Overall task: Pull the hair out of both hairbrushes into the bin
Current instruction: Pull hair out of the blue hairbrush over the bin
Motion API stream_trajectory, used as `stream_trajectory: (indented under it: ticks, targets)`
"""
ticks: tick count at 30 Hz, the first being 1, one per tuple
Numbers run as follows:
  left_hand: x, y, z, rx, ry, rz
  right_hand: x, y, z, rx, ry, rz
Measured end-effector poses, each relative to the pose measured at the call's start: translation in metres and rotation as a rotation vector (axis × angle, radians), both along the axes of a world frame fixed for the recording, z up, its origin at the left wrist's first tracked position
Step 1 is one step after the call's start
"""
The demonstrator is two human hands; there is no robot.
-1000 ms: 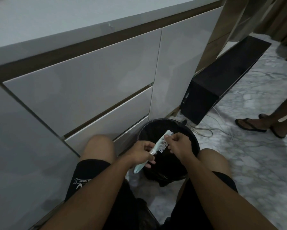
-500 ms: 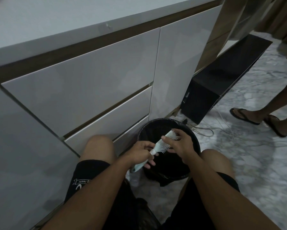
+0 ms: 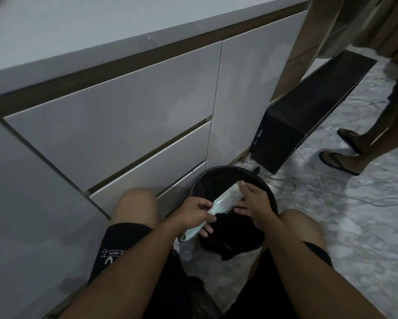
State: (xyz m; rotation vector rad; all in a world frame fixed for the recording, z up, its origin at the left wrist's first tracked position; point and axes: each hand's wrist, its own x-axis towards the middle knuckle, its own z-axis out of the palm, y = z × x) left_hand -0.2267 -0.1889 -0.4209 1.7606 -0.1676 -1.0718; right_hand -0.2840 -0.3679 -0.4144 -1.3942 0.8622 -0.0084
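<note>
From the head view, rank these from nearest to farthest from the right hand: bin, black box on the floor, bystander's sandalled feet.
From the right hand:
1. bin, directly beneath it.
2. black box, beyond the bin by the cabinet.
3. sandalled feet, far right on the floor.

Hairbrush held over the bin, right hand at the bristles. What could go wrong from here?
1. The hairbrush head sits over the bin, but its handle end in the left hand hangs past the near rim; hair pulled that way may land on the floor.
2. The right hand hides much of the bristles, so leftover hair is hard to judge.
3. Cables trail beside the bin.
</note>
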Motion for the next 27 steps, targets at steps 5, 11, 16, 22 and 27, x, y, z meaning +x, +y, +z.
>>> stream_trajectory:
  ticks: [5,11,16,22,27]
  targets:
    - [0.0020,-0.0006,-0.0002,-0.011,0.025,0.049,-0.0046,0.0069,-0.0036,-0.138,-0.034,0.228]
    - [0.0019,-0.0021,-0.0006,-0.005,0.036,0.020,-0.0003,0.0028,-0.0017,-0.107,-0.057,0.019]
    - [-0.0010,-0.0011,-0.0010,-0.019,-0.004,0.004,0.0001,-0.0003,0.0027,-0.087,-0.037,-0.109]
    - [0.0013,-0.0017,-0.0007,0.003,-0.046,0.055,-0.0012,0.0009,0.0040,-0.011,-0.038,0.038]
    - [-0.0001,-0.0031,-0.0006,0.022,-0.078,0.023,-0.0036,0.0086,0.0021,-0.119,-0.056,0.156]
